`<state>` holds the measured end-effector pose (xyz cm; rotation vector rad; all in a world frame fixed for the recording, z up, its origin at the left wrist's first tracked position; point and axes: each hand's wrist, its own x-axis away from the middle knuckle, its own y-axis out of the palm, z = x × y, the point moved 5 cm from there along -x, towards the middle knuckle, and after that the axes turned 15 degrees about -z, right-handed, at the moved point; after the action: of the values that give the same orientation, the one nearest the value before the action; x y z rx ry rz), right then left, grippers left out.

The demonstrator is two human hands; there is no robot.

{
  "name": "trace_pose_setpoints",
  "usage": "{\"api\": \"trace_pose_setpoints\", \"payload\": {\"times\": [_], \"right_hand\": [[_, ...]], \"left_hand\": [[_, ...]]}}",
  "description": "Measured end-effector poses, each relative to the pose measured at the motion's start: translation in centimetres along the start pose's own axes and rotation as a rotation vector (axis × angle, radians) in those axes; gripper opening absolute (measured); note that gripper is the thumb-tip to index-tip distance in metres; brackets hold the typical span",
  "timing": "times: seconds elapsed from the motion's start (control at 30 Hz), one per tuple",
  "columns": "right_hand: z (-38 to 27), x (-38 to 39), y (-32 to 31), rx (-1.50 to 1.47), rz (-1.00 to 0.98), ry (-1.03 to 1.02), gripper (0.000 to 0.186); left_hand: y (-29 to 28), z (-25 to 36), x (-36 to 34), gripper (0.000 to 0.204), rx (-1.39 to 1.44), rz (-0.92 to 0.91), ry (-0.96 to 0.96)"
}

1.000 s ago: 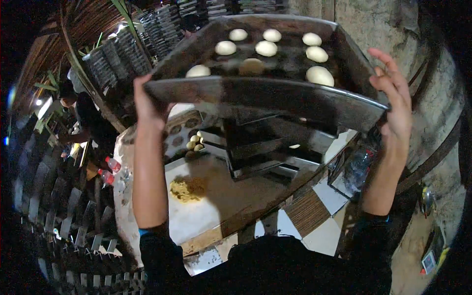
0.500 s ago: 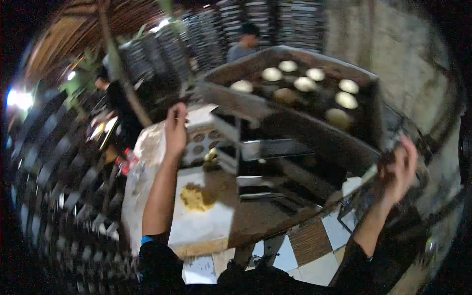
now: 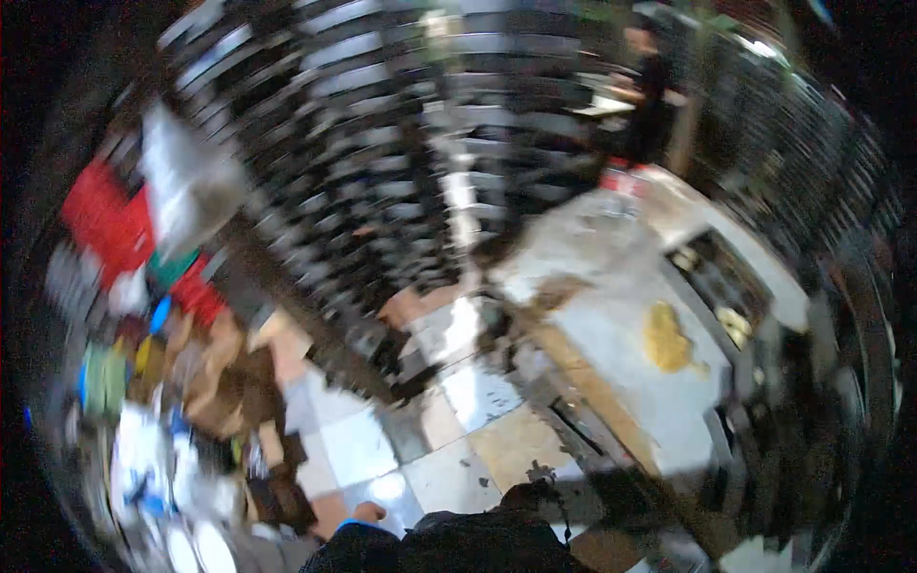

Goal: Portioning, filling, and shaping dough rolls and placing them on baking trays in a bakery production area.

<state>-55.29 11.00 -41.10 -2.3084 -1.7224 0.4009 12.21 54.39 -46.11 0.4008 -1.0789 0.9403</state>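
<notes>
My left hand (image 3: 368, 513) shows only as a small blurred patch at the lower edge, beside a blue band at the wrist. It hangs low over the tiled floor (image 3: 449, 401), and its fingers are too smeared to read. My right hand is out of the picture. To the right stands a pale worktable (image 3: 611, 320) with a flat yellow mass (image 3: 667, 338), perhaps dough or filling, on its top. Beyond that lies a dark tray (image 3: 723, 277) with round hollows and a few pale lumps at its corners.
Tall stacks of dark trays (image 3: 382, 143) fill the far side. On the left are a pile of bags and boxes (image 3: 229, 382), red containers (image 3: 105, 215) and a whitish sack (image 3: 186, 186). A person in dark clothes (image 3: 650, 105) is at the back right, near red-capped bottles (image 3: 623, 180).
My view has swung left, so the worktable now lies to the right and the big tray of pale rounds is gone. Both raised hands have dropped; the right has left the picture.
</notes>
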Motion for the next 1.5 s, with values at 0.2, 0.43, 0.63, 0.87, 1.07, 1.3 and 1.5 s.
{"api": "trace_pose_setpoints", "payload": {"times": [0.2, 0.43, 0.63, 0.87, 1.07, 1.3, 1.5], "right_hand": [[-1.2, 4.4, 33.8, 0.085, -1.093, 0.211, 0.031], [-24.8, 10.9, 63.2, 0.335, -1.332, -0.434, 0.039], [-27.1, 46.0, 62.6, 0.993, -1.902, -0.726, 0.023], [-21.9, 81.4, 51.3, 1.049, -2.406, -0.767, 0.019], [-21.7, 106.8, 59.6, 0.946, -2.279, -1.289, 0.021], [-42.1, 145.2, 46.7, -0.137, -2.33, -1.543, 0.019], [-47.4, 163.3, 28.0, -0.484, -2.664, -1.389, 0.015]], "left_hand": [[18.9, -8.3, 6.0, 0.038, 0.834, 0.342, -0.439], [41.2, -14.0, 16.8, 0.041, 1.64, 1.266, -0.462], [54.8, -13.1, 18.1, 0.032, 2.105, 1.276, -0.609], [62.6, -20.3, 21.6, 0.032, 2.687, 1.619, -0.52], [69.5, -23.2, 19.6, 0.029, 2.609, 1.432, -0.951], [71.0, -26.3, 25.7, 0.034, 2.834, 1.274, -0.536], [78.7, -30.3, 26.9, 0.031, 2.765, 1.358, -0.447]]}}
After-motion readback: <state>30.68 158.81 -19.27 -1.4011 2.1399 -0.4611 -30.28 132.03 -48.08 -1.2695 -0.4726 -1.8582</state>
